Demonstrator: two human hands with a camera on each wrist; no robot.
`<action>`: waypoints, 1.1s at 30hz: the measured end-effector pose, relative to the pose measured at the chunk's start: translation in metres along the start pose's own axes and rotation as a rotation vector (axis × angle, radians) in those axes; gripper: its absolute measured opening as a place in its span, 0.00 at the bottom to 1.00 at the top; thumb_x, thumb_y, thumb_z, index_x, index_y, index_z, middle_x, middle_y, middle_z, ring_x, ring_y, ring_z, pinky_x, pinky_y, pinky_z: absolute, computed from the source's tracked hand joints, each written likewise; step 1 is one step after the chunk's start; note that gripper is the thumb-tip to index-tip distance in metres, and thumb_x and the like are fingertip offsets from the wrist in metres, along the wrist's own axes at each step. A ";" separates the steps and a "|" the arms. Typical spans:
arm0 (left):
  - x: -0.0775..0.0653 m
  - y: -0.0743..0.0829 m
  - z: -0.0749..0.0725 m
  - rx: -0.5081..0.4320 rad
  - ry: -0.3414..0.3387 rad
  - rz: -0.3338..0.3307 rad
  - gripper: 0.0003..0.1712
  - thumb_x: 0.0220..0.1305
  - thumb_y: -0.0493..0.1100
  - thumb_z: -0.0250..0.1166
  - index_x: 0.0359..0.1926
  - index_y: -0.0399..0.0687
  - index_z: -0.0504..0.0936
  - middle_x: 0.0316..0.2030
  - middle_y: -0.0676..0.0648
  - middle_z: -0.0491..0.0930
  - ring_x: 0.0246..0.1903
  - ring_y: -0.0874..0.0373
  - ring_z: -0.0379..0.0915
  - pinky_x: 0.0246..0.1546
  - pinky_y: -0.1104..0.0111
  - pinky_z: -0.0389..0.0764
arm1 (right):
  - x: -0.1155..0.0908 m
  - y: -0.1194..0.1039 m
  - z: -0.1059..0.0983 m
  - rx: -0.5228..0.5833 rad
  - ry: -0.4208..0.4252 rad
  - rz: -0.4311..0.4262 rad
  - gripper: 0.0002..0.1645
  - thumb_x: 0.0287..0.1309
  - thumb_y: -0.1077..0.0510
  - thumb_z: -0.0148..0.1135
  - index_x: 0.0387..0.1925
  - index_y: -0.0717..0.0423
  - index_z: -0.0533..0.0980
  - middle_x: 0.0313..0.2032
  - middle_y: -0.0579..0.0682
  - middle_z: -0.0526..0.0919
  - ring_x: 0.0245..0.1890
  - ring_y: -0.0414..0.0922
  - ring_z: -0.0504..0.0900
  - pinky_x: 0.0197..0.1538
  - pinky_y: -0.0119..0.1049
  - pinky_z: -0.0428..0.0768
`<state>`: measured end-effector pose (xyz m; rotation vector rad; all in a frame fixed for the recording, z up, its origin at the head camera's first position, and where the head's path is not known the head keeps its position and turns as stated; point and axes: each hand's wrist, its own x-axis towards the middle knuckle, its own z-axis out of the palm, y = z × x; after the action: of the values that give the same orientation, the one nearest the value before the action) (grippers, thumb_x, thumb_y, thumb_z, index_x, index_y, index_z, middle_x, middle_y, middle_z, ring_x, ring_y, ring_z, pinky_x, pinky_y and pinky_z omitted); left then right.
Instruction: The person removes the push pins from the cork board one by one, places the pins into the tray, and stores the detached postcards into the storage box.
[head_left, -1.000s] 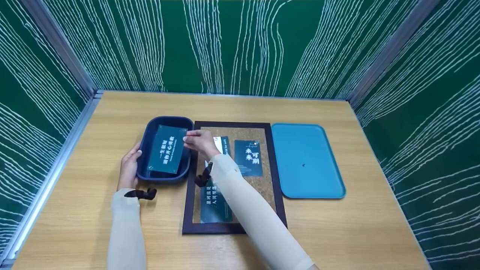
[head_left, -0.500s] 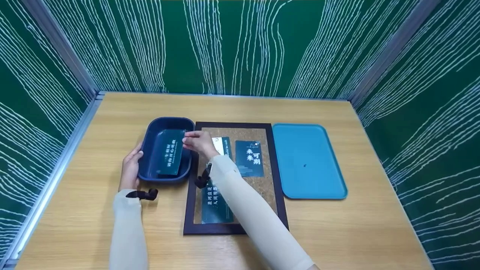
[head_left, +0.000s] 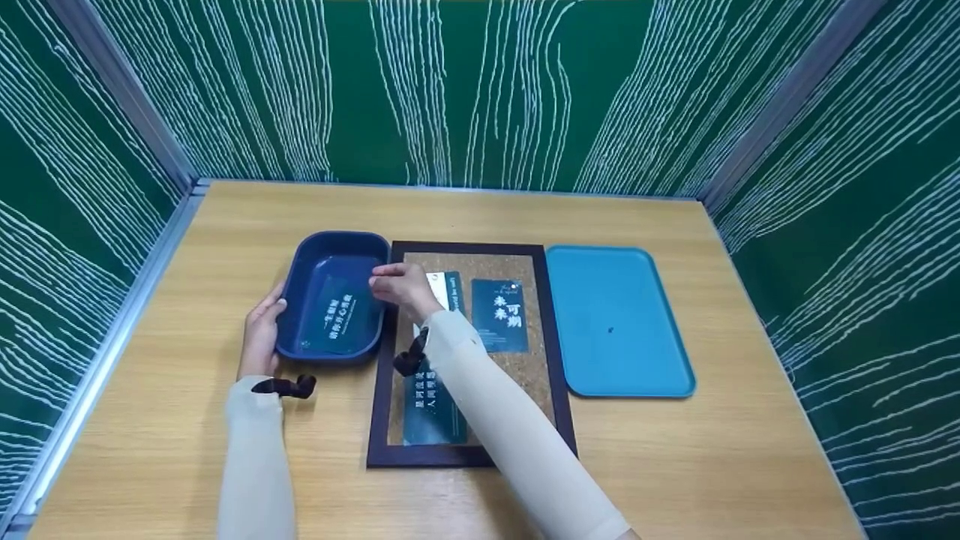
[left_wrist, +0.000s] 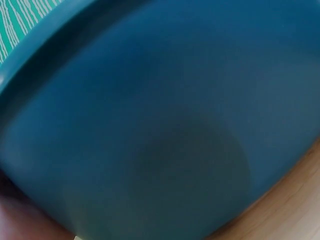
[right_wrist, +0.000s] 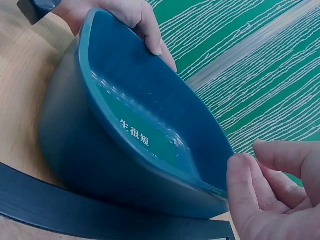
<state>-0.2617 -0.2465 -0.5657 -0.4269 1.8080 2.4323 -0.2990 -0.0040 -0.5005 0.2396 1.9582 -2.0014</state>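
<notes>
Here, left hand (head_left: 259,334) on bin (head_left: 341,247), right hand (head_left: 406,288) near; card (head_left: 336,319) inside

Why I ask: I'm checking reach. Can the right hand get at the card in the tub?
Probably yes: the right hand, apparently holding nothing, is beside the tub, whose open top leaves the way to the card free.

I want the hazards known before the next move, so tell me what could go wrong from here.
The right arm's beige fabric sleeve crosses the dark-framed rectangular cork board and might drag the dark green printed cards there, if loose.
The white-lettered dark green card lying low in the deep navy-blue plastic basin may be awkward to pick out.
The left hand holds the basin close beside the board; a sideways push could nudge both.
</notes>
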 end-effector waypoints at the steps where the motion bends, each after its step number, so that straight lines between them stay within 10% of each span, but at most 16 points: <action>1: 0.000 0.000 0.000 0.005 0.000 0.005 0.27 0.75 0.38 0.43 0.73 0.54 0.57 0.75 0.58 0.47 0.75 0.64 0.38 0.74 0.67 0.48 | 0.000 0.000 0.000 -0.003 -0.001 0.002 0.12 0.56 0.65 0.66 0.44 0.61 0.81 0.38 0.52 0.84 0.38 0.44 0.85 0.46 0.34 0.84; 33: -0.004 0.013 0.003 0.230 -0.011 -0.024 0.28 0.77 0.42 0.37 0.75 0.52 0.51 0.76 0.52 0.42 0.75 0.54 0.41 0.74 0.58 0.52 | -0.002 0.003 -0.026 -0.055 -0.040 -0.042 0.15 0.59 0.62 0.63 0.48 0.62 0.80 0.38 0.51 0.84 0.35 0.42 0.82 0.42 0.32 0.83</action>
<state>-0.2615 -0.2468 -0.5518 -0.4110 2.0339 2.1720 -0.2984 0.0222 -0.5040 0.1459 2.0061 -1.9590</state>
